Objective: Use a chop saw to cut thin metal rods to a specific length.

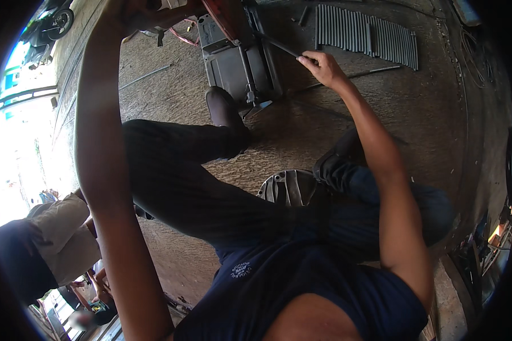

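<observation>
At the upper left edge my left hand (132, 16) is in shadow, closed beside the machine's red upper part; what it grips is too dark to make out. My right hand (323, 67) pinches the near end of a dark metal rod (280, 45). The rod's other end reaches left into the machine, which looks like a cut-off saw. A red arm or guard (224, 20) rises over its grey metal base (223, 73). A clamp screw (248, 77) with a small crank lies along the base, towards me.
Many grey rods (361, 35) lie side by side at the upper right. A longer rod (375, 71) rests below them. A round ribbed metal piece (290, 186) sits between my legs. Another person's legs (68, 238) are at the left; a motorcycle (52, 27) stands beyond.
</observation>
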The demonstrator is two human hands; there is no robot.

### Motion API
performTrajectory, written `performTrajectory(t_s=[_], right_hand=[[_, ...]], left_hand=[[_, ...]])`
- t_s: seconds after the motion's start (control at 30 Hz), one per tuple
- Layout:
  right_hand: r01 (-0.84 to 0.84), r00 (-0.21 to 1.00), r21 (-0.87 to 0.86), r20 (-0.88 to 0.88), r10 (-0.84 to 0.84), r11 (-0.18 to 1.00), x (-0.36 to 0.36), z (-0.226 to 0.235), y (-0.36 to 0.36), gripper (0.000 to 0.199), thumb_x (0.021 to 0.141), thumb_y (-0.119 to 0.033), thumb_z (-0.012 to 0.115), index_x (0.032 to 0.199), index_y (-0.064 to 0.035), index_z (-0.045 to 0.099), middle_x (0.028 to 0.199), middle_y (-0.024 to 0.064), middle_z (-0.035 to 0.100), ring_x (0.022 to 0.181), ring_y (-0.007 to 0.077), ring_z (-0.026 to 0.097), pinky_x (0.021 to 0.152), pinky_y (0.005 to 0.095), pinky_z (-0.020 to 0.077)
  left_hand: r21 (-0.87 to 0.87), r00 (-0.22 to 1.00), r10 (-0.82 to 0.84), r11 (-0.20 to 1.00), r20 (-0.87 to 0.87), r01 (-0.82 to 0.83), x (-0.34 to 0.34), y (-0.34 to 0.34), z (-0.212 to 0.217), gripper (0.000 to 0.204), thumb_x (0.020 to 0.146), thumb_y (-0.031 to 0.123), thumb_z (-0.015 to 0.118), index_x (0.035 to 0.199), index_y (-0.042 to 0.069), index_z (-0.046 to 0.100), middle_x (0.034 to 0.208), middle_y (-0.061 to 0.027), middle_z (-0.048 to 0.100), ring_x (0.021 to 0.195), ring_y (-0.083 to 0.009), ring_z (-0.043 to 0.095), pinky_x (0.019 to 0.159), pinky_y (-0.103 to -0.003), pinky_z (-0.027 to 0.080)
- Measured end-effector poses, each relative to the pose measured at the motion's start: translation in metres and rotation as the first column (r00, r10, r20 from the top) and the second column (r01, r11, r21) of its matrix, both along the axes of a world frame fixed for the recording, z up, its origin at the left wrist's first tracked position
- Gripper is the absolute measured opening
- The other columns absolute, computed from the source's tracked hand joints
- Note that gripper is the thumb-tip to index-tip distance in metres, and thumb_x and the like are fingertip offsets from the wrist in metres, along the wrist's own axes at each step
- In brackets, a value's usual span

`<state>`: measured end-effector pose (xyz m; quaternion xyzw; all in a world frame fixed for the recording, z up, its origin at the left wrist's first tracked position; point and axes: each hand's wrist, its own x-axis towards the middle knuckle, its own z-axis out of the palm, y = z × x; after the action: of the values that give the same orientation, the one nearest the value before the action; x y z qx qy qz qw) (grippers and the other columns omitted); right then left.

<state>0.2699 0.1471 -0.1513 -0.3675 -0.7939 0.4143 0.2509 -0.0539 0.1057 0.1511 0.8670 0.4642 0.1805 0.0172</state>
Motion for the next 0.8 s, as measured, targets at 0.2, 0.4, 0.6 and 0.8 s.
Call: performTrajectory(t_s=[0.2,0.4,0.6,0.8], right_hand=[[0.023,0.999,0.009,0.022,-0.024,1.000,-0.002,0.003,-0.002,0.027,0.091,-0.028,0.062,0.096,-0.0014,0.064,0.061,0.0117,0.057,0.054,0.0168,0.052,0.052,0.0349,0.0396],[0.049,0.994,0.156,-0.108,-0.033,0.986,-0.009,0.015,-0.008,0.024,0.088,-0.023,0.064,0.104,-0.0055,0.057,0.076,0.0168,0.064,0.066,0.0314,0.063,0.058,0.0394,0.0471],[0.011,0.997,0.121,-0.077,-0.002,0.993,-0.015,0.020,-0.015,0.019,0.087,-0.014,0.065,0.099,-0.0028,0.057,0.080,0.0166,0.066,0.073,0.0315,0.066,0.061,0.0386,0.0486],[-0.003,0.997,0.130,-0.080,0.014,0.992,-0.015,0.020,-0.019,0.021,0.086,-0.013,0.066,0.103,-0.0031,0.059,0.078,0.0147,0.065,0.070,0.0267,0.065,0.062,0.0346,0.0480]], left_hand=[[-0.295,0.952,-0.012,0.949,0.305,0.106,-0.002,0.004,-0.001,0.047,0.061,0.011,0.083,0.102,0.009,0.061,0.096,-0.0047,0.061,0.089,-0.0167,0.058,0.081,-0.027,0.047],[-0.304,0.959,-0.002,0.948,0.283,0.091,-0.004,0.006,-0.002,0.044,0.064,0.011,0.080,0.103,0.009,0.061,0.097,-0.0058,0.060,0.091,-0.0174,0.057,0.082,-0.028,0.046],[-0.566,0.743,0.196,0.774,0.640,0.284,-0.010,0.008,-0.004,0.045,0.064,0.010,0.080,0.104,0.009,0.061,0.098,-0.0065,0.061,0.093,-0.0174,0.057,0.083,-0.028,0.046],[-0.340,0.960,0.028,0.938,0.280,0.072,-0.008,0.005,-0.005,0.045,0.064,0.011,0.080,0.104,0.009,0.061,0.098,-0.0062,0.061,0.092,-0.0172,0.057,0.082,-0.027,0.046]])
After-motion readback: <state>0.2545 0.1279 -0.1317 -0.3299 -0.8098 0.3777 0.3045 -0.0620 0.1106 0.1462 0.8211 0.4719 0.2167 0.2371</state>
